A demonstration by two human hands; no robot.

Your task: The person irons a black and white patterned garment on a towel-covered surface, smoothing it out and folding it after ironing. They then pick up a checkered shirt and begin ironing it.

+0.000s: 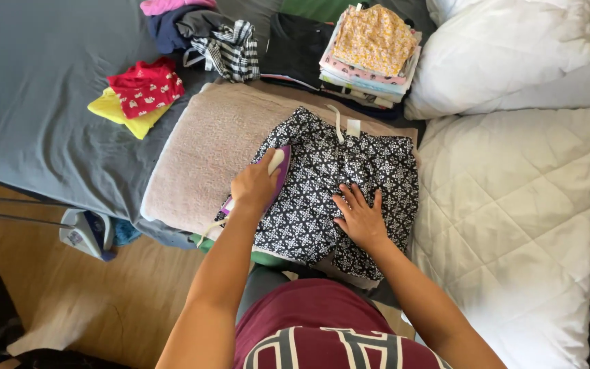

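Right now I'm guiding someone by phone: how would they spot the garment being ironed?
On the bed's grey sheet lies a beige folded towel. On it lie the black-and-white patterned shorts, under the right hand, the iron in the left hand. Only they lie spread flat, white drawstring showing.

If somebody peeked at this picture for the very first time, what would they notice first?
Probably the black-and-white patterned garment spread on a beige towel in the middle, with the left hand gripping a purple iron on its left edge. The right hand lies flat on the cloth. Behind, a neat stack of folded clothes sits by big white pillows.
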